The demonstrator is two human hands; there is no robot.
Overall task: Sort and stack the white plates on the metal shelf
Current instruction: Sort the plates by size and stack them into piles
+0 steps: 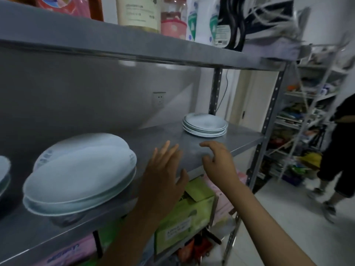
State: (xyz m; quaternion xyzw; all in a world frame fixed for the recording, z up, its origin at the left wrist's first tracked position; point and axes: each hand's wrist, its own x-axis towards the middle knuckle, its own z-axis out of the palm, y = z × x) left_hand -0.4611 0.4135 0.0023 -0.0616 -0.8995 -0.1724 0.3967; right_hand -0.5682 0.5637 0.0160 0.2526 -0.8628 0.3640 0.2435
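A large stack of white plates (80,175) sits at the left of the metal shelf (194,144). Behind it shows part of another white plate (92,140). A smaller stack of white plates (205,124) stands at the shelf's far right, near the back post. The edge of one more white dish (3,171) shows at the far left. My left hand (163,173) hovers open over the shelf's front edge, just right of the large stack. My right hand (217,160) is open too, fingers curled down above the bare shelf in front of the smaller stack. Neither hand holds anything.
The upper shelf (134,45) carries bottles, jars and packets. Green boxes (184,212) and pink packs (73,252) fill the level below. A person in dark clothes (338,150) stands at the right by a cluttered white rack (311,116). A wall socket (159,98) is behind.
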